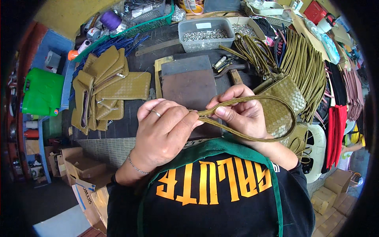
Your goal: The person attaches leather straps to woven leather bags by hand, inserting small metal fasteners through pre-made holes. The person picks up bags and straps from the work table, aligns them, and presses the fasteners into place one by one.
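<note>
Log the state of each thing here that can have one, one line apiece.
Left hand, pinching the olive strap
Right hand, gripping it too
Olive strap, bent into a loop
Plastic bin, uncovered, holding small metal pieces
Olive pouches, piled
Strap bundle, bunched lengthwise
Purple thread spool, wound thickly
Metal ruler, lying flat

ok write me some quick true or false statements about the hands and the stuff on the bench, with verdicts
1. The left hand and right hand both hold an olive strap. True.
2. A ring is worn on the right hand. False: the ring is on the left hand.
3. The translucent tub contains small silvery pieces. True.
4. The pile of olive pouches lies to the right of the brown slab. False: the pile lies to its left.
5. The thread spool is purple. True.
</note>
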